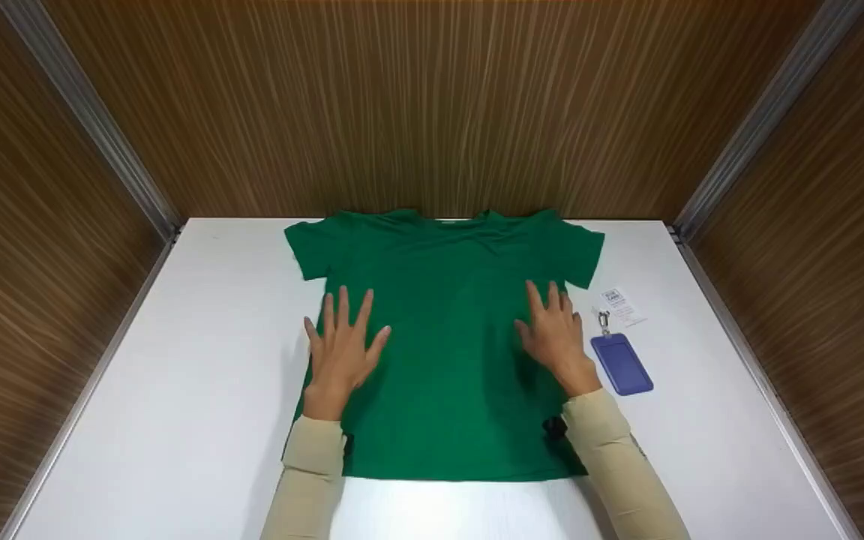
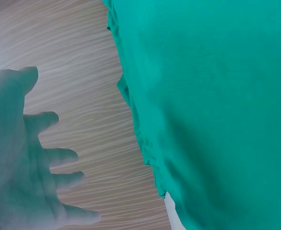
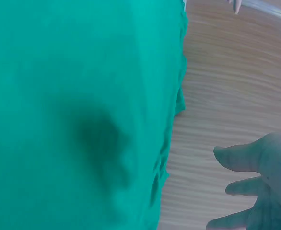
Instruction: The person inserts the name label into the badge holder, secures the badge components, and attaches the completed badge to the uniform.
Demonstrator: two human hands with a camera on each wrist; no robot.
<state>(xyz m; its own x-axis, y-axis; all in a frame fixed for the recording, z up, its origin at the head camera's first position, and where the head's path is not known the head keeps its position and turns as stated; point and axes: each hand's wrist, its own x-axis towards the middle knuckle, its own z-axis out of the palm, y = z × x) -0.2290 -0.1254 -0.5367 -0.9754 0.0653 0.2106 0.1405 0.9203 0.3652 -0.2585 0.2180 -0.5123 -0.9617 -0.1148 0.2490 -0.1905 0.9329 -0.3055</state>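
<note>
A green short-sleeved T-shirt (image 1: 439,360) lies spread flat, its collar toward the back wall and its hem toward the person. Over its left side is the left hand (image 1: 340,356), fingers spread and straight, holding nothing. The right hand (image 1: 552,334) hovers over the shirt's right side with its fingers extended, casting a shadow on the cloth. Both wrist views show an empty palm above the fabric: the left palm (image 2: 20,158) with spread fingers, and the right palm (image 3: 275,182), partly cut off by the frame edge.
Right of the shirt lies a blue badge holder (image 1: 623,365) with a metal clip, beside a small white printed card (image 1: 622,306). The white table (image 1: 199,360) is enclosed by brown wood-grain panels (image 1: 432,105) at the back and both sides, with metal strips at the corners.
</note>
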